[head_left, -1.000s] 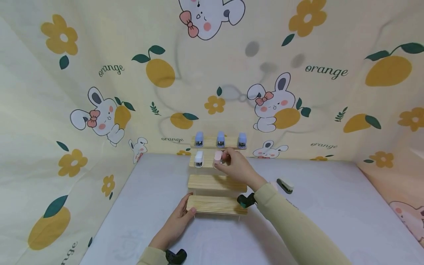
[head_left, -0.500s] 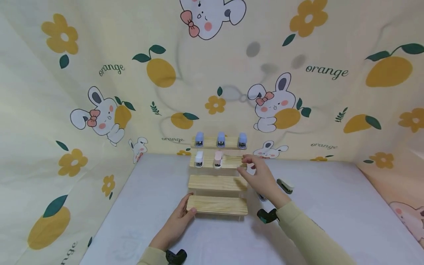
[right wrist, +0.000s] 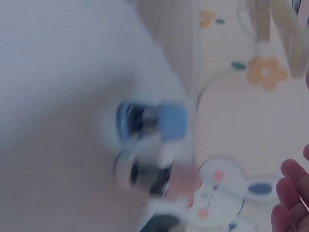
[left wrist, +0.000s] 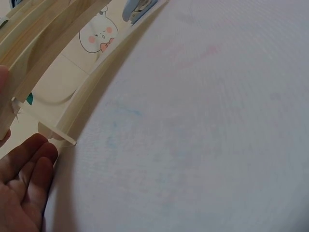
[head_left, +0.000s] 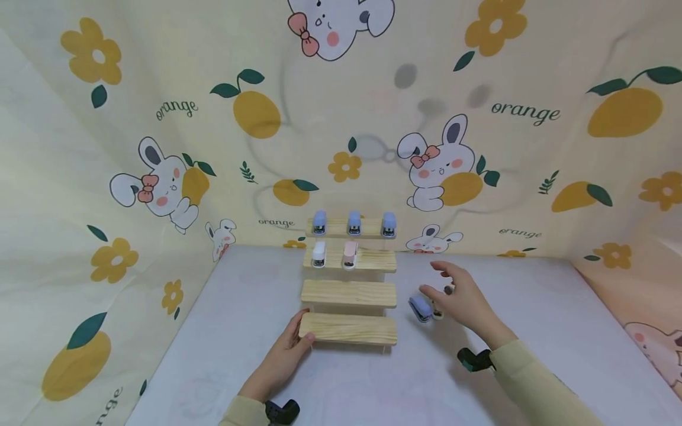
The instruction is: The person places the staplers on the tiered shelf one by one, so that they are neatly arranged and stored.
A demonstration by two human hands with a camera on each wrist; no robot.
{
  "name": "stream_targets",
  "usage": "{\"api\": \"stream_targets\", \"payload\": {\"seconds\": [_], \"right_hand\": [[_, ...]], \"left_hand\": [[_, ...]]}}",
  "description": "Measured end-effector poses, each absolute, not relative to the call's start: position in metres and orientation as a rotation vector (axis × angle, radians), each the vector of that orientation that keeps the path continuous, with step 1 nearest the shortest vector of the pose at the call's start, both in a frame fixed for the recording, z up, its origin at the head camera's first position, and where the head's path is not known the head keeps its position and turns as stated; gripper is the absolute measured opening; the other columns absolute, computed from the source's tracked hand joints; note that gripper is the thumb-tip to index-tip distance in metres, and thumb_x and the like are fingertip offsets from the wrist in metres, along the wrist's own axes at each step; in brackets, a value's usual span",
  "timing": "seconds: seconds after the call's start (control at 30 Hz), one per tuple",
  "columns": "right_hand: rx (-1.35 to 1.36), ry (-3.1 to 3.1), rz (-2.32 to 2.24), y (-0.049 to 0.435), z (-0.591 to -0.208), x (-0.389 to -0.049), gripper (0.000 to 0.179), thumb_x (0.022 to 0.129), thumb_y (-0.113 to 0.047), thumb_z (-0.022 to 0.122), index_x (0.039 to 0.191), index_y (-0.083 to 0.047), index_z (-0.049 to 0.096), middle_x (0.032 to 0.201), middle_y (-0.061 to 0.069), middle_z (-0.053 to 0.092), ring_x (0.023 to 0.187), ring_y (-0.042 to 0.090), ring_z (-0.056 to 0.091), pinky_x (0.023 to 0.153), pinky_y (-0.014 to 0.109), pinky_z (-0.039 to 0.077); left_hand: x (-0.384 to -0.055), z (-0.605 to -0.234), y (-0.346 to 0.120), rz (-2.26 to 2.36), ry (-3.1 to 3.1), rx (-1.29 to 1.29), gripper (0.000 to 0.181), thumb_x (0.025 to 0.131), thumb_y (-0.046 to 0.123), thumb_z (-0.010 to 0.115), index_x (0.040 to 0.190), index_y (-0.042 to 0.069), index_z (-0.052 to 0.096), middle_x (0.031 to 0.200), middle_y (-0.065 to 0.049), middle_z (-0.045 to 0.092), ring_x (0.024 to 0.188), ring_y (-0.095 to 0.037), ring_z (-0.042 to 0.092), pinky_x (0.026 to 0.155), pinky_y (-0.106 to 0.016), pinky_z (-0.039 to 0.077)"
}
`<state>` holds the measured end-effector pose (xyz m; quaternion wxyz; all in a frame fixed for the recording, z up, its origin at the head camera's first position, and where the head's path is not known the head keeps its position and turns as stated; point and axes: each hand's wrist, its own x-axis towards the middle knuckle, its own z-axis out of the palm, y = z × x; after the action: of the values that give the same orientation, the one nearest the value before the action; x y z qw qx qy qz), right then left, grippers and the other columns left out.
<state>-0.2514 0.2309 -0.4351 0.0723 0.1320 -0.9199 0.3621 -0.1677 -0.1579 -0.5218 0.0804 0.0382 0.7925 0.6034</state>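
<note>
My left hand [head_left: 285, 349] grips the left end of the lowest board of a tiered wooden stand [head_left: 348, 328], thumb on top. My right hand [head_left: 466, 302] is to the right of the stand, fingers spread and holding nothing. Just below its fingers, a blue mini stapler [head_left: 421, 309] lies on the table. Beside that, a pink mini stapler [right wrist: 183, 181] shows blurred in the right wrist view, with a dark green one [right wrist: 161, 223] partly cut off. On the stand's second board from the back are a white stapler [head_left: 318, 254] and a pink stapler [head_left: 350, 254].
Several blue staplers [head_left: 354, 222] stand in a row on the top board. The two front boards carry nothing. A patterned cloth [head_left: 341, 118] hangs behind and at both sides of the white table [head_left: 213, 331].
My right hand has let go of the pink stapler on the second board and moved right and down, over the staplers on the table. My left hand has stayed on the stand.
</note>
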Motion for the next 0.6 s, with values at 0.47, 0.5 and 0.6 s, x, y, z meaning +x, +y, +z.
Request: {"api": "stream_targets", "payload": {"seconds": [0.47,0.5,0.6], "right_hand": [[0.274,-2.945,0.909,0.291,-0.457,-0.245,0.08,0.083,-0.055,0.068,0.139,-0.003,0.044,0.138,0.023,0.046,0.127,0.047,0.034,0.099,0.067,0.03],[0.267,-2.957,0.902,0.293,-0.458,-0.245,0.081,0.083,-0.056,0.067,0.139,-0.002,0.043,0.138,0.023,0.045,0.127,0.048,0.034,0.098,0.067,0.03],[0.243,-3.006,0.893,0.3,-0.462,-0.244,0.084,0.083,-0.057,0.066,0.141,-0.002,0.041,0.139,0.025,0.044,0.126,0.05,0.033,0.096,0.069,0.031]], "left_hand": [[-0.169,-0.521,-0.159,1.769,2.388,0.094,0.069,0.092,0.051,0.055,0.151,0.031,0.025,0.156,-0.002,0.021,0.142,-0.019,0.019,0.115,-0.04,0.018],[-0.168,-0.521,-0.158,1.772,2.388,0.097,0.069,0.092,0.051,0.055,0.151,0.03,0.025,0.157,-0.002,0.021,0.142,-0.019,0.019,0.115,-0.041,0.018],[-0.167,-0.52,-0.158,1.776,2.386,0.094,0.069,0.092,0.05,0.055,0.151,0.029,0.025,0.157,-0.003,0.021,0.142,-0.02,0.018,0.115,-0.042,0.018]]}}
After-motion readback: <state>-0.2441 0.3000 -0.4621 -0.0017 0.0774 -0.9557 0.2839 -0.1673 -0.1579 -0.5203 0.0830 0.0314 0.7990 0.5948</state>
